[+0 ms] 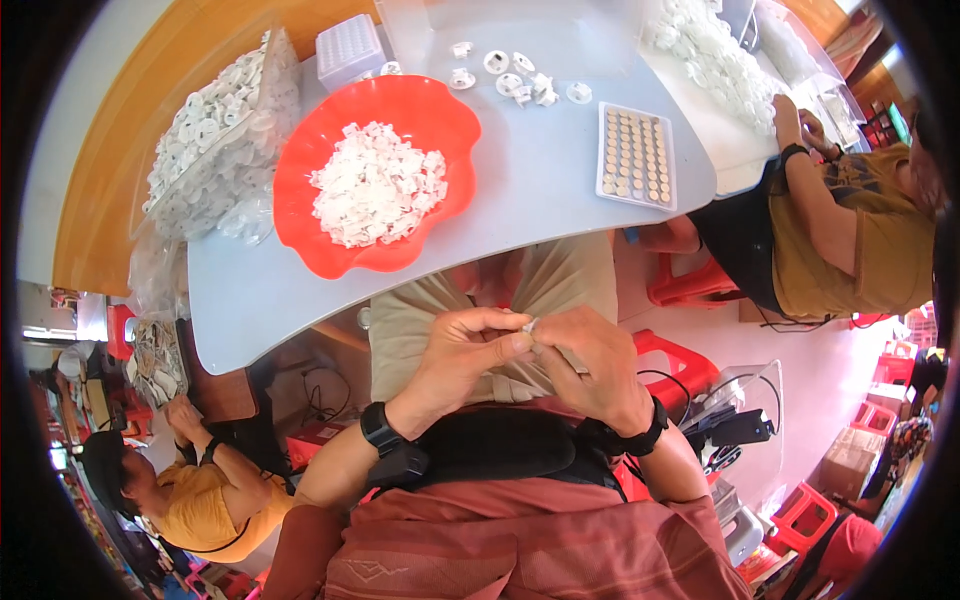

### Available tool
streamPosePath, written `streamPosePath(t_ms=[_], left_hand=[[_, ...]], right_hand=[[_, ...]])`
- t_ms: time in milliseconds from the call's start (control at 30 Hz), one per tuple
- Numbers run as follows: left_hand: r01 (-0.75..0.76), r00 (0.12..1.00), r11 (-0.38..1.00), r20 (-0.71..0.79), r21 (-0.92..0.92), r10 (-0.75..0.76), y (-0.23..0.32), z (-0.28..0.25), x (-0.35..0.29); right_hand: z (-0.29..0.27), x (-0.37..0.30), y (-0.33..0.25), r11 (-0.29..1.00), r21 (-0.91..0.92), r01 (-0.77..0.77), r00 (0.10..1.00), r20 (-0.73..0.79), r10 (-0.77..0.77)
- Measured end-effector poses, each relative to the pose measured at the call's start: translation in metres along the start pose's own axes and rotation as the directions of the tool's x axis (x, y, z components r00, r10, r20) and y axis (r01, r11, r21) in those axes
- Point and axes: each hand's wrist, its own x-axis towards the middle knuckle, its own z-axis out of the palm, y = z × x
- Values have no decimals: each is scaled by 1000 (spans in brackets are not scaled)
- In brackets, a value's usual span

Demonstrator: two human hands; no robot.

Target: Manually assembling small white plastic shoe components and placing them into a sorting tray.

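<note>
Above my lap, in front of the table edge, both hands meet fingertip to fingertip. My left hand point(465, 345) pinches a small white plastic part point(530, 326) between thumb and fingers. My right hand point(597, 362) closes on the same part from the other side, and the fingers cover most of it. Beyond the hands, a red scalloped bowl point(450, 115) holds a heap of small white pieces point(375, 185). On the table's right side lies a white tray point(638, 202) with rows of round, cream-coloured pieces. Several loose round white parts point(497, 62) lie farther back.
A clear bag of white parts point(215, 125) stands at the table's left, near a stacked translucent tray point(350, 50). A co-worker point(850, 210) sits at the right beside another white heap point(705, 60); another person point(215, 490) sits at lower left. A red stool point(675, 365) stands right.
</note>
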Motion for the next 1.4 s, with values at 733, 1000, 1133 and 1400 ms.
streamPosePath(t_ms=[733,1000,1133,1400], left_hand=[[57,998,971,23,-233,-53,23,-32,-24],[39,999,963,23,-265,-34,23,-47,-31],[46,999,954,25,-295,-40,21,-51,-31],[44,999,958,23,-284,-40,21,-49,-32]], right_hand=[[64,191,-3,863,-255,436,818,511,-262],[97,204,18,861,-351,369,754,654,-57],[94,207,8,852,-383,358,744,668,-12],[93,211,16,908,-316,276,747,665,4]])
